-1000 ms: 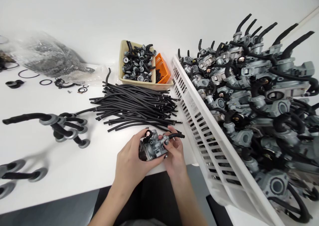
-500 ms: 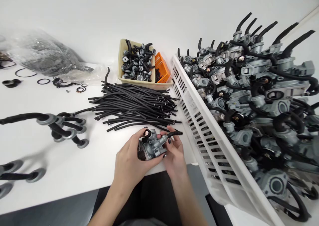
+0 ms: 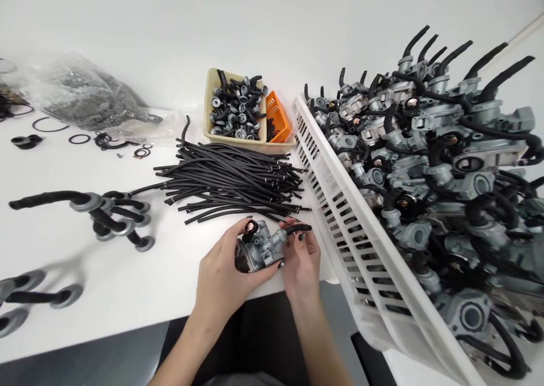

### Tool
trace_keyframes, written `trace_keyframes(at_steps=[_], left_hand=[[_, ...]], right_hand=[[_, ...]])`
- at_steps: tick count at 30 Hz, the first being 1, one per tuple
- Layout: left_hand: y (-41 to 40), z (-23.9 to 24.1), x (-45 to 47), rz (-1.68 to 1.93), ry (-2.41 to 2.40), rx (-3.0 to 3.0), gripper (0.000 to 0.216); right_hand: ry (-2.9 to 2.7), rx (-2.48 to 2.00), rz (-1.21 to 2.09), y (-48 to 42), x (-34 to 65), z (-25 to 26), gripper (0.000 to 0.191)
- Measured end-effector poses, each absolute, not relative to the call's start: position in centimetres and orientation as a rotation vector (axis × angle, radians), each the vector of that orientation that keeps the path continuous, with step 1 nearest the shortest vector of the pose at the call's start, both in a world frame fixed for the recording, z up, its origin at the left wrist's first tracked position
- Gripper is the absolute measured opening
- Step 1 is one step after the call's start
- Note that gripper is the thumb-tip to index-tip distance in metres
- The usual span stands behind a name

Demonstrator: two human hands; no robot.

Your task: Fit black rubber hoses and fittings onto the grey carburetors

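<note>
Contact shifts at our right hand (image 3: 302,264): the thumb (image 3: 301,238), a second ago set against the light-grey metal collar (image 3: 279,236), now sits farther out beside the short, bent black rubber hose (image 3: 300,228), and the palm opens more to the side. Fingertips lie behind the hose; whether they pinch it, we cannot tell. Our left hand (image 3: 221,264) still clasps the grey cast-metal carburettor-like body (image 3: 260,253), above the near table edge between our two palms. For the work, this seems to leave the left hand bearing the body, with the right merely attending its hosed end.

Just beyond the grip, thin black rubber tubes (image 3: 229,173) lie heaped on the smooth white tabletop (image 3: 170,272). Past them stand a cream rectangular plastic tub (image 3: 207,105) of capped hoses and an orange slotted plastic basket (image 3: 279,113). Left of the grip are bent black hoses with grey ring ends (image 3: 114,219); farther left and beyond, a clear crinkled plastic bag (image 3: 89,100) and loose black rubber rings (image 3: 79,139). Right of the grip, a white slatted plastic crate (image 3: 361,250) brims with similar hosed metal bodies (image 3: 425,165). A plain white wall (image 3: 255,23) rises behind everything.
</note>
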State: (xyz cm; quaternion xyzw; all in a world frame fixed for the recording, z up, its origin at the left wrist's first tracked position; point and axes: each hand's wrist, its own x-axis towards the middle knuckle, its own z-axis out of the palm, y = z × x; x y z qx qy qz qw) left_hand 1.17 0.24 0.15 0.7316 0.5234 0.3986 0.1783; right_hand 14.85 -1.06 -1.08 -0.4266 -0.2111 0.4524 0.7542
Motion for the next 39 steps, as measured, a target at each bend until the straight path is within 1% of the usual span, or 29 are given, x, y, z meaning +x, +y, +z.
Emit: trace_keyframes(at_steps=[6,8,10,13,15,17,19,21,23,26,28,34,39], left_hand=[[0.2,0.1,1.1,1.209,1.425,2.198,0.068],[0.1,0.0,1.1,1.251,1.423,2.243,0.066],[0.0,-0.1,1.1,1.284,1.421,2.299,0.065],[0.0,-0.1,1.1,1.328,1.378,2.414,0.062],[0.0,0.0,1.1,1.374,1.338,2.471,0.058],[0.0,0.1,1.1,1.434,1.29,2.495,0.054],[0.0,0.2,1.0,1.478,1.241,2.519,0.051],[0.0,0.2,0.9,1.499,1.18,2.568,0.048],[-0.1,0.0,0.8,1.489,1.097,2.63,0.049],[-0.2,-0.4,0.5,1.477,0.996,2.682,0.057],[-0.3,-0.5,0.4,1.486,0.971,2.68,0.058],[-0.4,0.1,0.5,1.462,0.926,2.75,0.05],[-0.3,0.4,0.6,1.398,0.855,2.825,0.051]], right_hand=[[-0.838,-1.317,0.575,-1.9,16.5,-0.8,0.015],[-0.963,-1.36,0.492,-2.6,17.1,-0.3,0.017],[-1.074,-1.381,0.466,-3.2,17.8,0.4,0.021],[-1.248,-1.451,0.549,-4.0,19.1,1.3,0.019],[-1.316,-1.553,0.567,-4.5,19.8,1.8,0.022],[-1.371,-1.662,0.504,-4.9,20.3,2.4,0.022],[-1.466,-1.742,0.427,-5.0,20.4,3.0,0.018],[-1.557,-1.768,0.384,-5.1,20.3,3.5,0.025],[-1.616,-1.758,0.42,-5.1,20.1,3.9,0.033],[-1.628,-1.714,0.519,-5.2,19.8,3.8,0.038],[-1.609,-1.7,0.543,-5.3,19.8,3.6,0.038],[-1.694,-1.721,0.688,-5.5,20.5,3.4,0.036],[-1.787,-1.717,0.852,-5.2,21.1,3.6,0.037]])
